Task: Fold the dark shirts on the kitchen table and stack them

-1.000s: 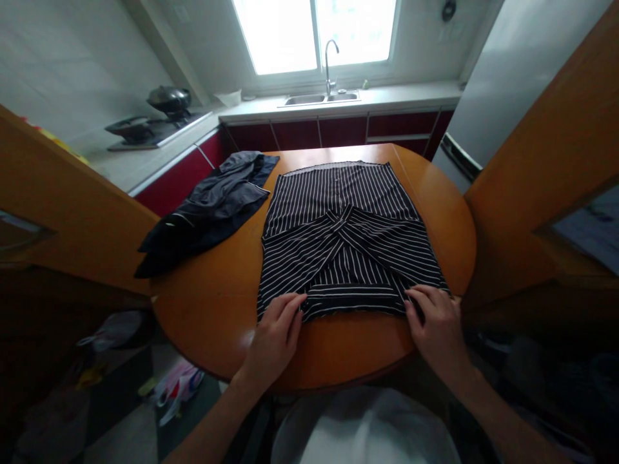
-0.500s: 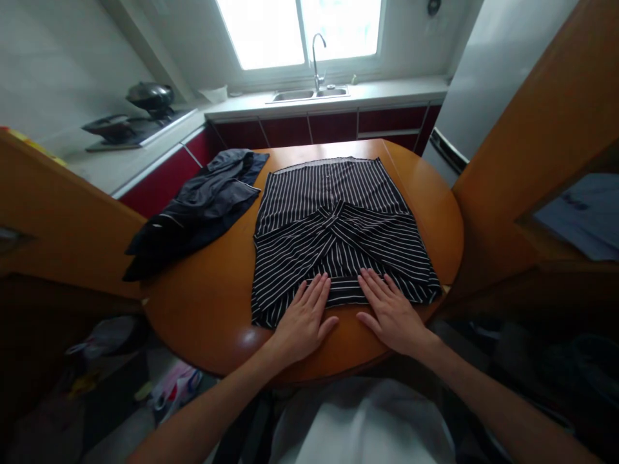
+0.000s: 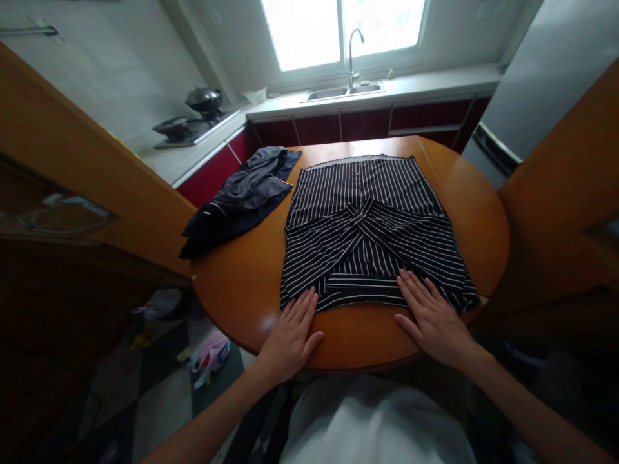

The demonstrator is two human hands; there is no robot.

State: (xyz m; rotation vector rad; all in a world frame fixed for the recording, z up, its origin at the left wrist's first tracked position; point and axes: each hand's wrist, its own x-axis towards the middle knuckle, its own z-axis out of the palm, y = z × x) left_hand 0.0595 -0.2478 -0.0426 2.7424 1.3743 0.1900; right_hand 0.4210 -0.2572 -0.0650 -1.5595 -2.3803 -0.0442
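A black shirt with white stripes (image 3: 370, 222) lies folded on the wooden table (image 3: 232, 290), its sleeves crossed over the body toward the middle. On the near left corner of the cloth, my left hand (image 3: 291, 335) rests flat with fingers stretched out. My right hand (image 3: 432, 316) lies flat on the near edge, right of the middle, fingers extended and thumb apart. Between the hands runs a folded striped band of the same cloth. Neither hand grips anything.
Dark clothes (image 3: 242, 196) lie in a heap at the table's left. Behind stand a counter with a sink (image 3: 338, 92) and a stove with pans (image 3: 203, 101). A wooden panel (image 3: 565, 167) borders the right side. A plastic bag (image 3: 211, 354) lies on the floor.
My left hand has slid left along the shirt's near edge to its corner, while the right stays on the near edge. The camera view has turned left.
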